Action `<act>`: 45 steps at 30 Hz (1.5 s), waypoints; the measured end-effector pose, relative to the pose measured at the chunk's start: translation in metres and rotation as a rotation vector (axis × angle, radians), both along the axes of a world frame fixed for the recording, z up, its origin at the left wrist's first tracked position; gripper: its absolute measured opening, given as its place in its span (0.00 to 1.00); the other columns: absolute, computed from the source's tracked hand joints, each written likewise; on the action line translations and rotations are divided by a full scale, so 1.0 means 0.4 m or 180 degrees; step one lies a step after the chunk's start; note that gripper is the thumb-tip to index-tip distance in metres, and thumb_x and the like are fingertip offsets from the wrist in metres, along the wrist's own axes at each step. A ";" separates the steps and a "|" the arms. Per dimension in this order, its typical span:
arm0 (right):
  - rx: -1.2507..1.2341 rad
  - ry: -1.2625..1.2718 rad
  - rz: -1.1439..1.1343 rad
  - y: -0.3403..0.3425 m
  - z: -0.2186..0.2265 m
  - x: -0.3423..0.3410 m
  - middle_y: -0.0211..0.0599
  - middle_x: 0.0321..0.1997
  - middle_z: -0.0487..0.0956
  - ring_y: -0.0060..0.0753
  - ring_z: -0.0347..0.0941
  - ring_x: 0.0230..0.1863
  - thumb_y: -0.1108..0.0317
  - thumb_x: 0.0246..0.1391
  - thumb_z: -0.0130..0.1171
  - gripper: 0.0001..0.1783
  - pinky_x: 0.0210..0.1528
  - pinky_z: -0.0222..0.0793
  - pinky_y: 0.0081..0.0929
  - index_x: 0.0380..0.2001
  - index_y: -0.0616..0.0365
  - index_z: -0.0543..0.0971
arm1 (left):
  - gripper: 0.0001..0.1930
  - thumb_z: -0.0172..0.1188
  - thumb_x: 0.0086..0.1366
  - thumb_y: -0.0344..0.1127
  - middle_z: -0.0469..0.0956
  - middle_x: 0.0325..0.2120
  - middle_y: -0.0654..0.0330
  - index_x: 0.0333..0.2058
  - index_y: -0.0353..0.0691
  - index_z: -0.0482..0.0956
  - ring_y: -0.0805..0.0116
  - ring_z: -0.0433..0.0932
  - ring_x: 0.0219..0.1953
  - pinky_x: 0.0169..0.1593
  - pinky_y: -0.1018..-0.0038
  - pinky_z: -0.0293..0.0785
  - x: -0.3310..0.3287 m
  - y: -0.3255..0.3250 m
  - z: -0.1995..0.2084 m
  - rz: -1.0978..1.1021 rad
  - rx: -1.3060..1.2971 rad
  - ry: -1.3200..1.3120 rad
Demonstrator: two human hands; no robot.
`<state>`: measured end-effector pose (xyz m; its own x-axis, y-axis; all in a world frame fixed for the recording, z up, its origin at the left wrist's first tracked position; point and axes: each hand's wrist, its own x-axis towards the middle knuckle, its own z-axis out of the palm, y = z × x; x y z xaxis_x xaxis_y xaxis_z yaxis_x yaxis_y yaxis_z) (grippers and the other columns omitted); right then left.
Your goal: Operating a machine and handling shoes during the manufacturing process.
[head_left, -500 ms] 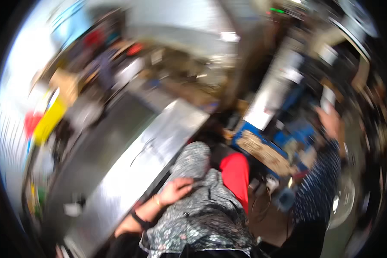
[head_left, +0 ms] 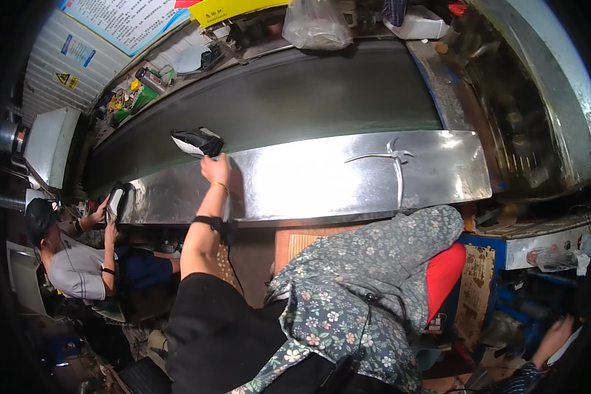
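A left hand at a black-and-white shoe on the belt
The person's left hand (head_left: 215,169) reaches out over the shiny metal counter (head_left: 295,180), its fingertips at the near edge of the black-and-white shoe (head_left: 201,140), which lies on the dark belt (head_left: 328,92) just beyond the counter's far edge; whether the fingers are closed on it cannot be told, while the right hand (head_left: 553,340), far out at the lower right, is blurred beside a pale object (head_left: 564,347), its grip unclear, and at the left a seated co-worker (head_left: 79,266) holds a dark, white-edged piece (head_left: 116,199)
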<state>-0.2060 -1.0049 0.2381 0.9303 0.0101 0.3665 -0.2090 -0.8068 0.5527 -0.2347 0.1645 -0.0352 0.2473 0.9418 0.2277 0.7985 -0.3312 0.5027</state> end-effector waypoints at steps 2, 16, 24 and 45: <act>0.1069 0.0420 -0.0080 0.261 -0.169 0.020 0.54 0.58 0.75 0.55 0.70 0.59 0.67 0.63 0.55 0.19 0.65 0.63 0.43 0.53 0.67 0.76 | 0.37 0.65 0.56 0.55 0.74 0.55 0.40 0.54 0.29 0.75 0.45 0.71 0.60 0.65 0.58 0.63 -0.034 0.111 0.035 0.0256 -0.0252 0.0509; 0.3482 0.0960 -0.0317 0.774 -0.924 -0.403 0.45 0.52 0.79 0.47 0.76 0.52 0.60 0.66 0.49 0.22 0.54 0.70 0.40 0.57 0.61 0.75 | 0.20 0.67 0.60 0.29 0.81 0.49 0.52 0.51 0.34 0.77 0.64 0.79 0.53 0.57 0.68 0.74 0.375 -0.098 0.119 -0.2760 -0.2792 -0.1538; 0.4602 0.1773 -0.1140 0.880 -0.696 -0.329 0.54 0.54 0.78 0.52 0.75 0.55 0.62 0.66 0.46 0.22 0.58 0.66 0.40 0.55 0.64 0.76 | 0.45 0.75 0.43 0.63 0.79 0.52 0.48 0.57 0.41 0.76 0.50 0.79 0.53 0.57 0.66 0.74 0.402 -0.038 0.226 -0.2580 -0.0131 0.2354; 0.5216 -0.0541 0.2597 1.339 -0.153 0.080 0.51 0.61 0.75 0.43 0.75 0.58 0.50 0.53 0.68 0.42 0.59 0.70 0.33 0.64 0.65 0.67 | 0.51 0.76 0.48 0.51 0.78 0.52 0.44 0.67 0.34 0.61 0.51 0.76 0.57 0.60 0.64 0.71 0.161 -0.946 0.449 -0.5727 -0.1555 -0.0432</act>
<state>-0.1740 -0.4694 0.1771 0.8338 -0.0355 0.5509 0.5019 -0.3667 -0.7833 -0.1703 -0.2140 0.1446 0.8970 -0.4146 0.1536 -0.3484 -0.4488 0.8229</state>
